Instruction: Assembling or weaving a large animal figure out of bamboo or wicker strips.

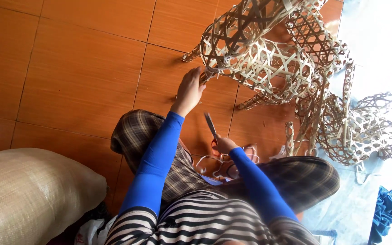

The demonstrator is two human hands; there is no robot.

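I sit on an orange tiled floor with my legs in plaid cloth and blue sleeves on both arms. My left hand reaches forward and grips the rim of a woven bamboo basket that lies on its side. My right hand rests near my knee and holds a pair of scissors with red handles, blades pointing up toward the basket. Loose white strips lie on my lap below that hand.
Several more open-weave bamboo baskets are piled at the right, some on a pale blue sheet. A tan woven sack sits at the lower left. A blue cloth lies at the lower right.
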